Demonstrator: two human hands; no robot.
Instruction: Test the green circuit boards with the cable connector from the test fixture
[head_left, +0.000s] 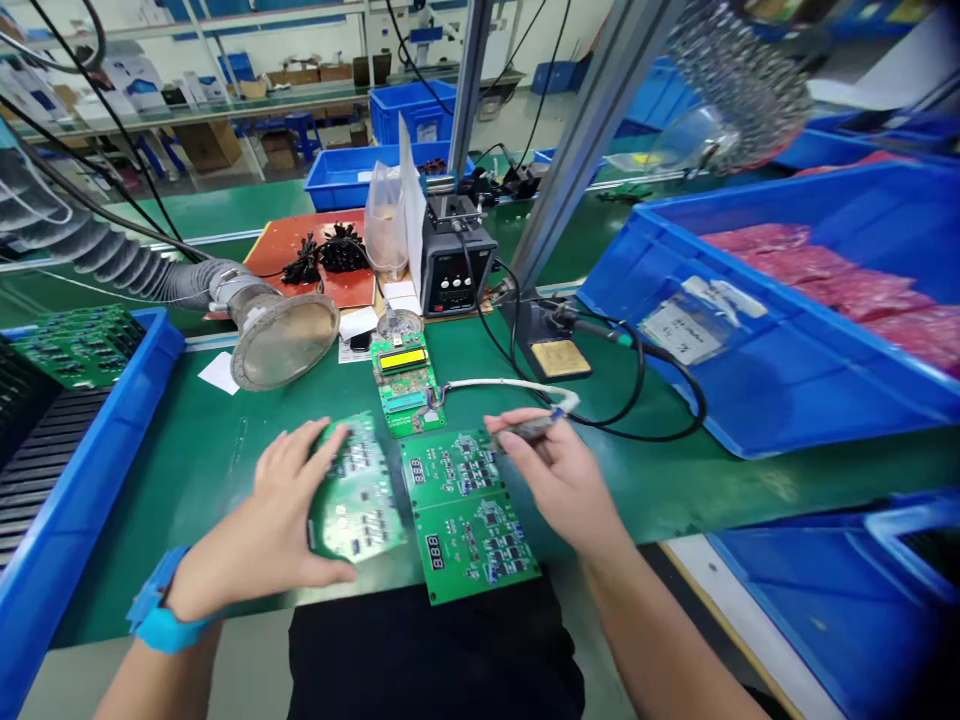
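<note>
Head view: probe in my right hand, left hand spread

Two boards are side by side before me at the green bench: the left board, blurred, and the right board, bearing two displays. Beyond is one tester. My right hand pinches the probe over the right board's far right corner; whether its tip touches, I cannot make out. My left fingers cover the left board's far left corner, thumb nearer me; I cannot tell whether they grip.
</note>
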